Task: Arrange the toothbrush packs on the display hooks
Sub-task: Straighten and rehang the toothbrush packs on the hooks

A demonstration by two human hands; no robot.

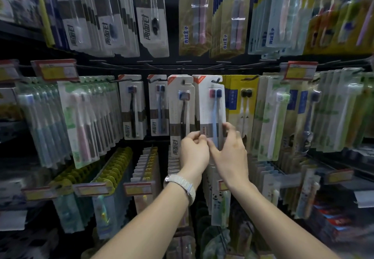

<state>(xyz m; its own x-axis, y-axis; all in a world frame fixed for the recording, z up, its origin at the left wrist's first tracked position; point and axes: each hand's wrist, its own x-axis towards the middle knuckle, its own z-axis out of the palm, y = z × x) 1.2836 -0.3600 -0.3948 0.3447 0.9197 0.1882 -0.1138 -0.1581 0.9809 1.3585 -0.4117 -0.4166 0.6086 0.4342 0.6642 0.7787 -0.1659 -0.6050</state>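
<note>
Red-and-yellow price tags [55, 70] on rails, silver wristwatch [183, 184]

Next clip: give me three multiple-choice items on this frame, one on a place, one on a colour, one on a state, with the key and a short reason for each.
1. Where is the pack that both hands hold?
A. top row
B. middle row
C. bottom row

2. What colour is the toothbrush handle in that pack?
A. light blue
B. orange
C. green

3. What is the left hand doing?
A. hanging idle
B. pointing at a price tag
C. pinching the pack's lower edge

Key: 1 B, it hangs on the middle row's hook; 2 A, the handle shows pale blue; 3 C, its fingers curl on the pack's lower left edge, and the right hand grips the other side.
</note>
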